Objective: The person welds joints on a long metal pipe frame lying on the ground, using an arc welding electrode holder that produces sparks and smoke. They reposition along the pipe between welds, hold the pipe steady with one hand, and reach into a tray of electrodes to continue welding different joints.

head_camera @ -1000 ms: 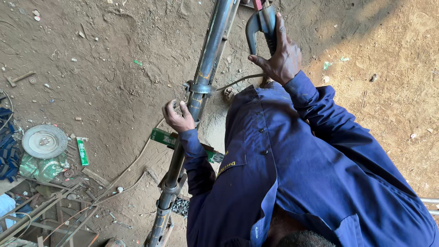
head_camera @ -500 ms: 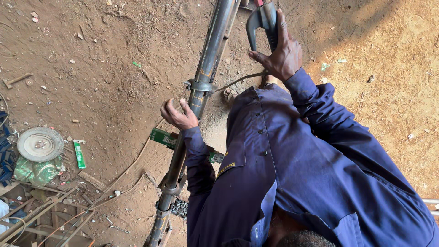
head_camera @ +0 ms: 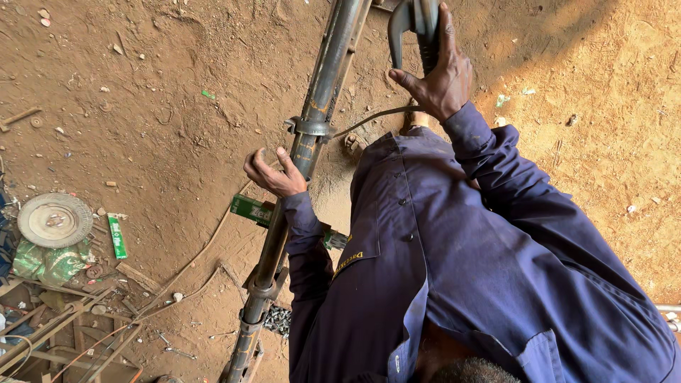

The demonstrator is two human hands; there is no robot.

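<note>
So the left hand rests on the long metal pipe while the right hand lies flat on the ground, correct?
Not quite. The left hand does rest on the pipe, but the right hand is raised and grips a curved dark tool, as the head view shows.

The person wears a dark navy-blue cotton work coverall (head_camera: 461, 269) with long sleeves ending in plain cuffs, a row of small dark buttons down the front, a flapped chest pocket, and what seems to be yellow stitched lettering, too small to tell.
</note>
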